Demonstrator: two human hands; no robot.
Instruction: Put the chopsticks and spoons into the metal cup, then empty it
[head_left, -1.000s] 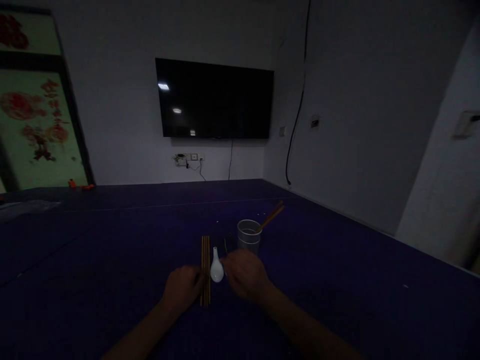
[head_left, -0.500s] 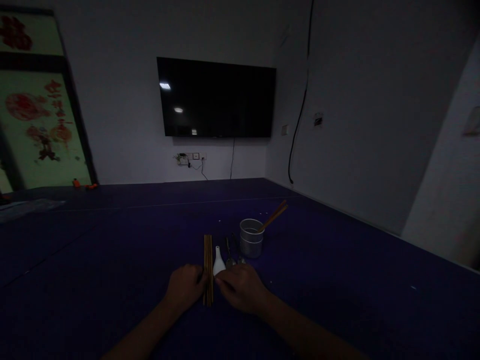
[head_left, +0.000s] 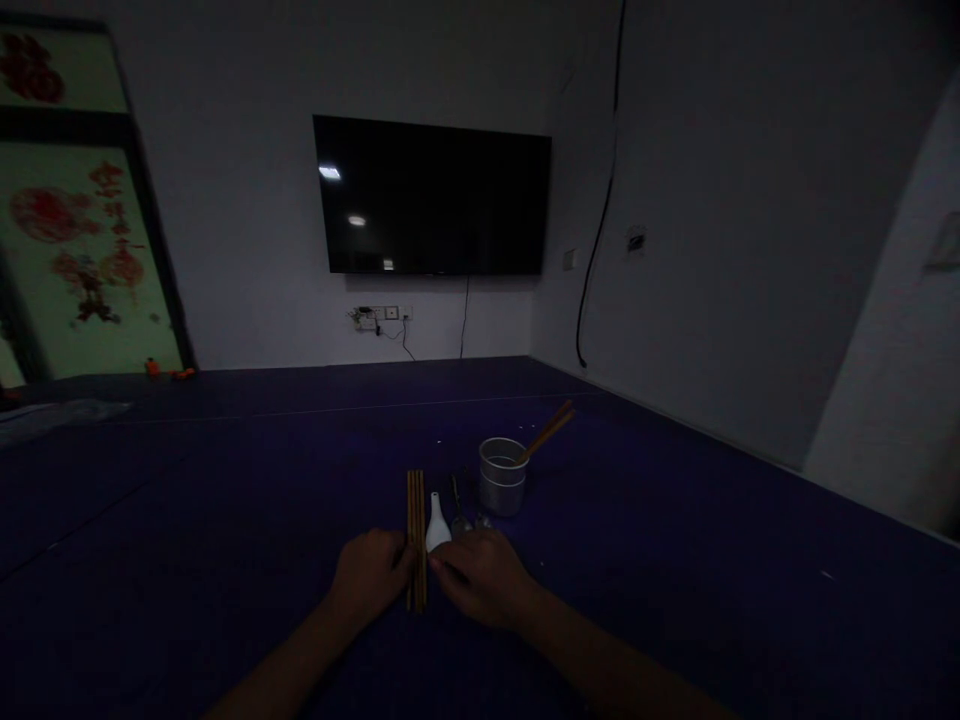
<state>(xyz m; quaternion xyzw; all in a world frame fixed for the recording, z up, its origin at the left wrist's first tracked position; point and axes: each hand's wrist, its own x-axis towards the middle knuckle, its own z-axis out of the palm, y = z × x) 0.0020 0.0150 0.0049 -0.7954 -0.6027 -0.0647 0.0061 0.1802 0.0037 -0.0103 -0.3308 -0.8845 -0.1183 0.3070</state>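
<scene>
Several wooden chopsticks lie side by side on the dark blue surface. My left hand is closed at their left edge, its fingertips over the leftmost stick. Right of the chopsticks rests a white soup spoon, handle pointing away from me. My right hand is curled over the near end of its bowl, the fingertips pinched at its rim. Just beyond the right knuckles lie two metal spoons, partly hidden by that hand. A metal cup stands behind them, with wooden chopsticks leaning out to the right.
The wide dark blue surface reaches back to the walls. A crumpled clear plastic sheet and small orange objects lie at the far left. On the back wall hangs a television; a black cable runs down beside it.
</scene>
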